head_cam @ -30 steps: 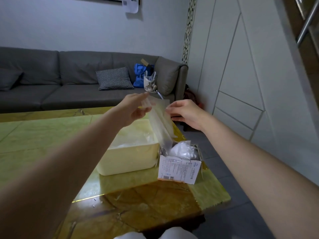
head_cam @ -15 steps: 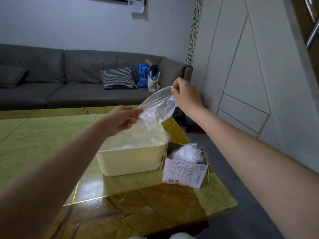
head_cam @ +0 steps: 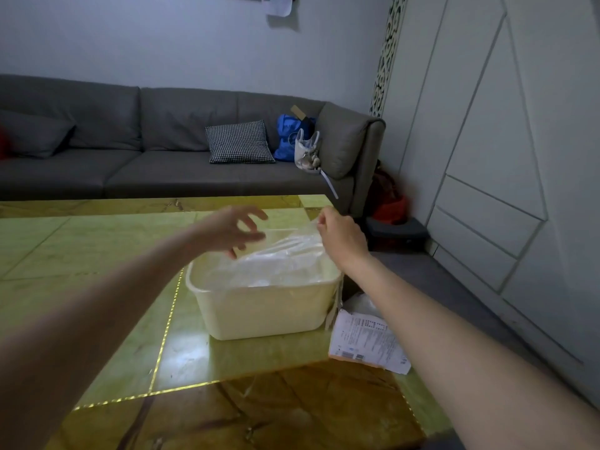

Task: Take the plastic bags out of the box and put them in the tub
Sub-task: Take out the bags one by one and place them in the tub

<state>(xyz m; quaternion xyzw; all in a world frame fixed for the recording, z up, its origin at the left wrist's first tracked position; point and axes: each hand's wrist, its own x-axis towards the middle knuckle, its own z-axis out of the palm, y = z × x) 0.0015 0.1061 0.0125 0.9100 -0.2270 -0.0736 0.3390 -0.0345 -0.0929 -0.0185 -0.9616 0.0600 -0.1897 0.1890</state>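
Note:
A cream plastic tub [head_cam: 266, 310] stands on the green-gold table, with clear plastic bags piled inside. A clear plastic bag [head_cam: 285, 251] lies slanted across the tub's top. My right hand [head_cam: 341, 237] pinches its far right corner above the tub's back right rim. My left hand [head_cam: 232, 230] hovers over the tub's back left, fingers spread and loose, holding nothing. The cardboard box [head_cam: 367, 342] with a printed label sits just right of the tub, partly hidden by my right forearm; white plastic [head_cam: 358, 302] shows in it.
The table [head_cam: 97, 254] ends close to the box on the right, with grey floor beyond. A grey sofa [head_cam: 162, 157] with a checked cushion and bags lines the far wall. White panelled cabinets [head_cam: 503, 157] stand to the right.
Both hands have brought the bag down from the air onto the tub. My left hand has let go of it; my right hand still pinches its corner.

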